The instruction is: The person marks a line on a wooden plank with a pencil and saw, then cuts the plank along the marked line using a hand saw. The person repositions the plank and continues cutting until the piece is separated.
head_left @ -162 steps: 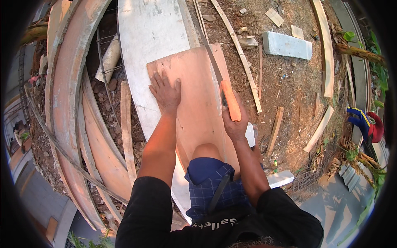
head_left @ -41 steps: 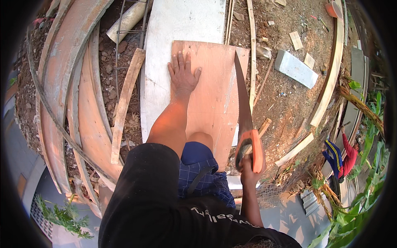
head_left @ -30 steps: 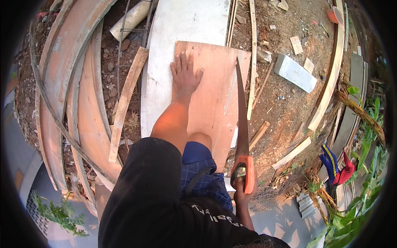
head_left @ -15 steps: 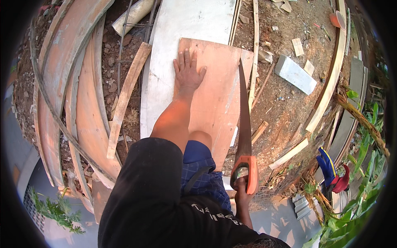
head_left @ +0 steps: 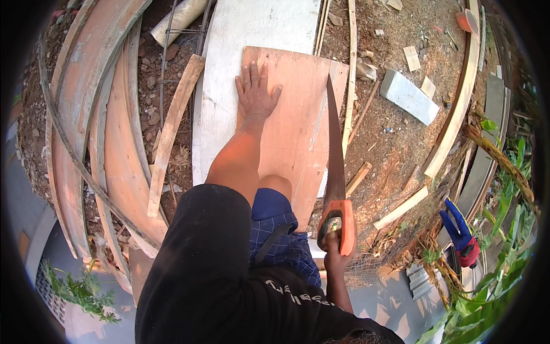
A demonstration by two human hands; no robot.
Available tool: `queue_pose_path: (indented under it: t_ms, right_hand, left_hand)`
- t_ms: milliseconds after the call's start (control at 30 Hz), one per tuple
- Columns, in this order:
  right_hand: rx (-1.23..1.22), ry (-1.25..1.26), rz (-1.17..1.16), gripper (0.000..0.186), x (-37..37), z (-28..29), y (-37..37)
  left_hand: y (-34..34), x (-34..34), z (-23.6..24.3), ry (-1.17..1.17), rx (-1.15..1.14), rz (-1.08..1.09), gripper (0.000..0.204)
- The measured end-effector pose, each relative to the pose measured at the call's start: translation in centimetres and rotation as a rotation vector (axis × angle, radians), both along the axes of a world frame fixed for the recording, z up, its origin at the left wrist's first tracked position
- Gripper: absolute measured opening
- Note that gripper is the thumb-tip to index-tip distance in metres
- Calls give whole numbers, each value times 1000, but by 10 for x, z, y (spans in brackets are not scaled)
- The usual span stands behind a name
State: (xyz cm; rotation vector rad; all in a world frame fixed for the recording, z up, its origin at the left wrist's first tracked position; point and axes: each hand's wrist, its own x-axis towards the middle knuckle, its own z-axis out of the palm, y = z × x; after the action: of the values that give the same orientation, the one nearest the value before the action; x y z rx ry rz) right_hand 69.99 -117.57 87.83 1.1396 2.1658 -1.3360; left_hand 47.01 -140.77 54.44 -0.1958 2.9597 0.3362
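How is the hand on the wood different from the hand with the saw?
The left hand lies flat, fingers spread, pressing on the plywood sheet; the right hand is curled shut round the orange handle of the handsaw. The left hand reaches far forward; the right hand stays close to the body. Both are bare.

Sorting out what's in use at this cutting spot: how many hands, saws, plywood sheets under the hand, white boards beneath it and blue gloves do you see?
Hands: 2, left hand flat on the sheet, right hand gripping the saw
Handsaw: 1
Plywood sheet: 1
White board: 1
Blue glove: 1
Total: 6
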Motion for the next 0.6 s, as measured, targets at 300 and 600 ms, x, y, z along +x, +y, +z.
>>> queue_pose_path:
  t_ms: [300,600]
  right_hand:
    - [-183,285,-145,20,-185,-148,-13]
    - [-21,-42,-44,64,8,44,1]
  left_hand:
    - [9,-6,-1,-3,3,-36,80]
    - [3,5,7,-162,-126,10,79]
